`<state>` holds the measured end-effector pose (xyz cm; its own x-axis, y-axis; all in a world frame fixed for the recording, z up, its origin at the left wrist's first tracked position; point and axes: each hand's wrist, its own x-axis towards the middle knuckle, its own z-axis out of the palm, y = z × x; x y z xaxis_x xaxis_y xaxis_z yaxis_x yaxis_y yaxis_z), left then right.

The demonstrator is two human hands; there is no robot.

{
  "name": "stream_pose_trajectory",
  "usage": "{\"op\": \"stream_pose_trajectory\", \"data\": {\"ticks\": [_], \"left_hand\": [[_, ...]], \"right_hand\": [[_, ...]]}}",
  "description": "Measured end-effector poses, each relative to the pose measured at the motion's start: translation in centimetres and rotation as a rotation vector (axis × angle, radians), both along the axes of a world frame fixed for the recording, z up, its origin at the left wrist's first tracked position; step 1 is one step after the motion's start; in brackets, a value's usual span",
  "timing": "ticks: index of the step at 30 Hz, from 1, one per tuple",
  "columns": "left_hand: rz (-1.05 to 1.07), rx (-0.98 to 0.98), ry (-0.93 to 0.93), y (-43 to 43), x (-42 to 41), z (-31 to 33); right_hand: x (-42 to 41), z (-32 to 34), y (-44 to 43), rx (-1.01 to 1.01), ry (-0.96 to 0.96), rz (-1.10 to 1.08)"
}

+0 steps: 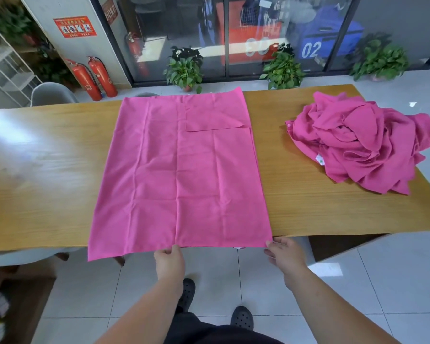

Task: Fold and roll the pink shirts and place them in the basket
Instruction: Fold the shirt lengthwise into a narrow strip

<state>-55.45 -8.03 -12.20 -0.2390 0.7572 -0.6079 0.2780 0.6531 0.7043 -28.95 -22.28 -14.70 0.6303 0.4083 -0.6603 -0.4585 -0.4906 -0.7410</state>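
A pink shirt (pixel 181 170) lies flat on the wooden table (pixel 47 170), folded into a long rectangle with a sleeve laid across its upper right. Its near hem hangs slightly over the table's front edge. My left hand (pixel 169 263) pinches that hem near the middle. At the hem's right corner, my right hand (pixel 284 255) grips the cloth. A crumpled pile of pink shirts (pixel 365 142) sits on the right part of the table. No basket is in view.
A grey chair (pixel 52 94) stands behind the table at the left. Two red fire extinguishers (pixel 94 78) and potted plants (pixel 185 68) line the glass wall behind. My feet in black shoes (pixel 241 317) stand on the white tiled floor.
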Motion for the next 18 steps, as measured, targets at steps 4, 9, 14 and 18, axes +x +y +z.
{"op": "stream_pose_trajectory", "data": {"ticks": [4, 9, 14, 18], "left_hand": [[0.186, 0.001, -0.186, 1.1, -0.1, -0.6], [0.292, 0.080, -0.133, 2.2, -0.7, -0.8], [0.333, 0.256, -0.111, 2.2, -0.7, 0.0], [0.296, 0.259, -0.122, 2.0, -0.8, -0.1]], "right_hand": [[0.1, 0.0, -0.2, 0.102, 0.073, -0.067], [0.0, 1.9, 0.0, 0.149, 0.036, -0.113], [-0.2, 2.8, 0.0, 0.158, -0.054, -0.115], [-0.9, 3.2, 0.1, 0.139, -0.163, -0.058]]}}
